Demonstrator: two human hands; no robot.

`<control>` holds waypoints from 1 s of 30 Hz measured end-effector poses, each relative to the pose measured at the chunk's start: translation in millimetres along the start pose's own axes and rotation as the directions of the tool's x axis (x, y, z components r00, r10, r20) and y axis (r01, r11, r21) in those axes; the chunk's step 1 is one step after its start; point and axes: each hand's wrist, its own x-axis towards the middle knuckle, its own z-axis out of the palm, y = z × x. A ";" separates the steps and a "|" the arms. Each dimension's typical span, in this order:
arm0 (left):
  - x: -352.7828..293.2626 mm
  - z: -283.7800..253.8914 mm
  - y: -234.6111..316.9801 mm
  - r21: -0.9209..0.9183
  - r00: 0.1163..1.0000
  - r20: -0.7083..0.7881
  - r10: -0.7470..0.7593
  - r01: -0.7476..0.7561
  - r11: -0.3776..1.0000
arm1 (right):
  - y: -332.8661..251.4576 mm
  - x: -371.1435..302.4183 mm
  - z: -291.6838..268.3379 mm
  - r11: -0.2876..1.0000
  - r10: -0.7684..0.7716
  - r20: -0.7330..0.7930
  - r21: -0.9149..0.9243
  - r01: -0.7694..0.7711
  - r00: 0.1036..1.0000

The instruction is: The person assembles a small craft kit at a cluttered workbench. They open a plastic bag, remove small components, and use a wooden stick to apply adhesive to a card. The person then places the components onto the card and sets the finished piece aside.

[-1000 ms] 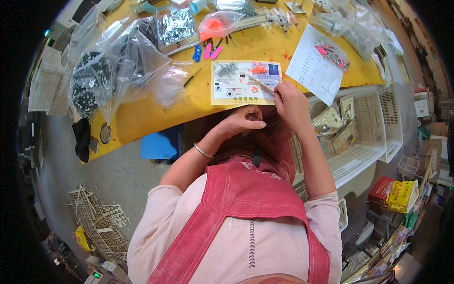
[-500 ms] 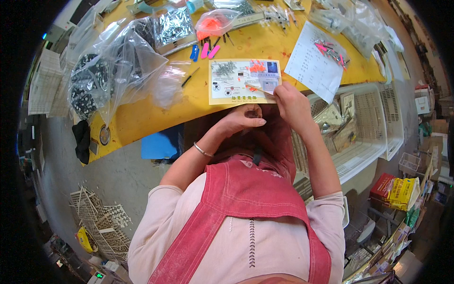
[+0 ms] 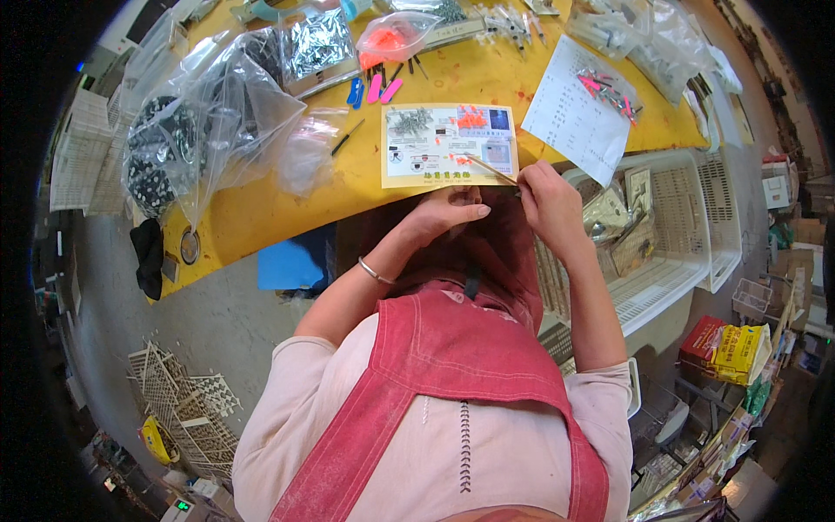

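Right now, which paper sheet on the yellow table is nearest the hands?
The printed colour card at the table edge, touching the right hand; the white sheet lies farther right.

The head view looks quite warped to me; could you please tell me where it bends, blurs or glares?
Head view: the yellow table edge bows with the fisheye; black corners ring the frame; the clear bags glint; the card and right hand are fairly sharp; light is even, shadows soft.

We see a rectangular printed card just above our hands, white sheet beyond the right hand, clear bags far left.
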 end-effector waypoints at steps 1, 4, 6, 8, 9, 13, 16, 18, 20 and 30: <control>-0.2 0.8 0.4 -0.004 1.000 -0.004 0.003 -0.003 1.000 | -0.1 -0.3 -0.5 1.000 -0.001 0.003 0.006 0.001 1.000; -0.9 0.3 1.6 -0.013 1.000 -0.005 -0.014 0.014 1.000 | 0.8 -0.6 1.5 1.000 -0.007 -0.005 0.014 0.007 1.000; -2.0 1.4 3.7 -0.032 1.000 -0.018 0.003 -0.004 0.999 | 0.1 -0.4 0.8 1.000 -0.009 0.000 0.017 0.009 1.000; -3.5 6.2 6.8 -0.061 0.997 -0.050 0.056 -0.059 0.996 | -0.8 1.0 0.0 1.000 -0.014 -0.005 0.022 0.014 1.000; -3.1 7.4 6.2 -0.076 0.996 -0.055 0.072 -0.076 0.994 | -1.6 3.2 0.4 0.999 -0.017 -0.012 0.027 0.018 1.000; -1.6 8.3 4.3 -0.089 0.994 -0.063 0.088 -0.093 0.992 | -3.2 17.1 9.4 1.000 -0.025 -0.022 0.009 0.025 0.999; -1.7 6.6 5.1 -0.070 0.996 -0.067 0.066 -0.071 0.995 | 0.2 25.9 16.4 0.998 -0.061 -0.012 -0.028 0.060 0.998; -1.4 5.2 5.0 -0.077 0.996 -0.062 0.066 -0.071 0.994 | -0.6 26.1 16.3 0.997 -0.070 -0.007 -0.035 0.070 0.998; -0.5 3.6 4.0 -0.104 0.996 -0.046 0.080 -0.084 0.991 | -2.0 25.6 15.3 0.996 -0.081 0.001 -0.035 0.081 0.997; -7.6 15.7 20.4 -0.217 0.984 -0.076 0.160 -0.173 0.961 | -17.8 3.6 16.1 0.999 -0.021 0.034 0.049 0.020 0.999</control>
